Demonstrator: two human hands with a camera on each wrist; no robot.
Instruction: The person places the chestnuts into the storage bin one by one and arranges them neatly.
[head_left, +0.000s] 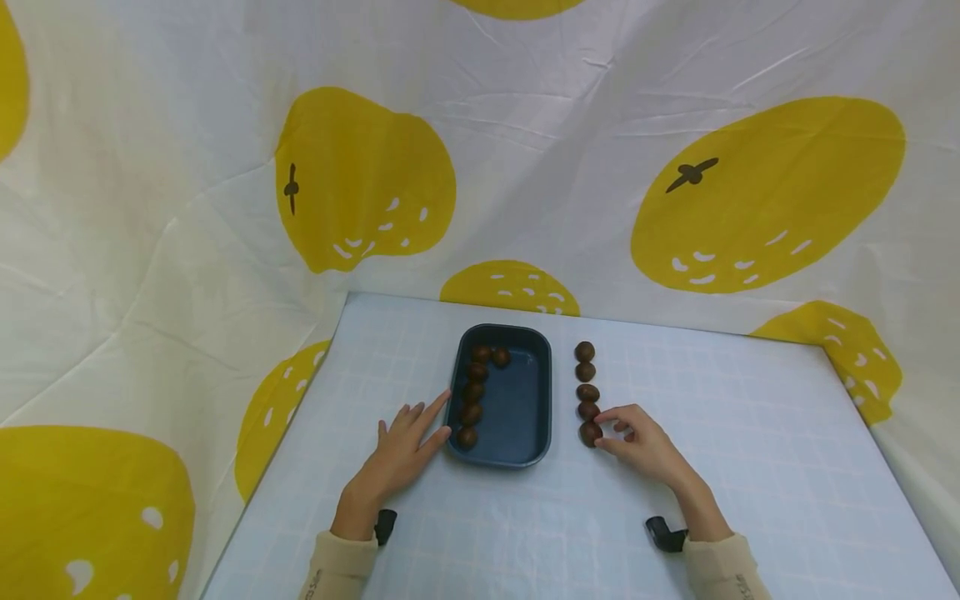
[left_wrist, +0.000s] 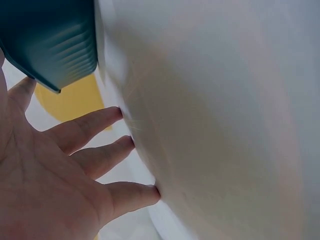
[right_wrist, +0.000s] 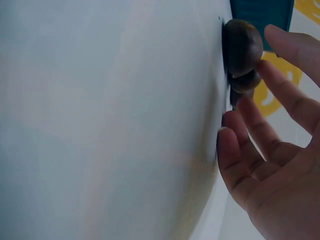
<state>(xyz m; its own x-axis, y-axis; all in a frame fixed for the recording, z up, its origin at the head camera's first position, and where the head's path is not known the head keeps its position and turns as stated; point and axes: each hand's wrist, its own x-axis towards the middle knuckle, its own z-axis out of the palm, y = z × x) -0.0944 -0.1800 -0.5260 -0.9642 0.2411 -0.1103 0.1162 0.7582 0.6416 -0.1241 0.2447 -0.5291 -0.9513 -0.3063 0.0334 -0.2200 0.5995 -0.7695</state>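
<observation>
A dark blue rectangular tray (head_left: 517, 417) holds several round brown nuts, chestnut-like in look, in a column along its left side, with one more nut (head_left: 501, 357) beside the top of that column. My left hand (head_left: 405, 450) lies spread at the tray's left side, thumb and index fingertip at its wall; the other fingertips touch the table in the left wrist view. To the right of the tray, several similar nuts stand in a row. My right hand (head_left: 641, 443) has thumb and index finger at the nearest nut (right_wrist: 242, 47); in the right wrist view the thumb looks slightly apart from it.
A pale checked cloth covers the table (head_left: 750, 417). Behind and to the left hangs a white curtain (head_left: 540, 192) with large yellow fruit prints. Black wrist devices (head_left: 663, 533) sit at both cuffs.
</observation>
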